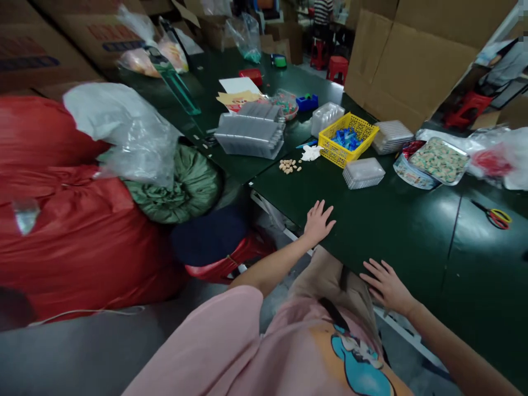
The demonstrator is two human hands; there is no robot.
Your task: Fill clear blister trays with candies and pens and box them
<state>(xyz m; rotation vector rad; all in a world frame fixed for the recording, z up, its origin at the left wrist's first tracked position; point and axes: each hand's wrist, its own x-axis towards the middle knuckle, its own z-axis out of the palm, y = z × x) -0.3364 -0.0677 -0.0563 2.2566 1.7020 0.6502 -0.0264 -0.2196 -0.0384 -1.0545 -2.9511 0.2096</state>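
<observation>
Fingers (320, 211) of the left hand (317, 224) spread, palm down on the bench (396, 220) near its edge; nothing gripped. Right hand (385, 285): likewise spread and flat at the edge, empty.

Nearest things, none touched: tan pieces (290, 166), a loose patch beyond the left fingertips and to their left; box stack (364, 173), clear, beyond the same fingertips and to their right. Stack long axis runs roughly left to right, tilted slightly up at the right end. Tan pieces share no common direction. Scissors (495, 215) well apart from the right hand, to its right and farther out; long axis diagonal, blades toward upper left, handles toward lower right.

Containers: yellow basket (335, 155) just behind the stack, blue pieces (346, 138) inside. To its right, metal tray (459, 174) of pale and green pieces (439, 158), tilted, resting against a round tin (414, 173). Farther back, bowl (293, 114) with red and green bits.
</observation>
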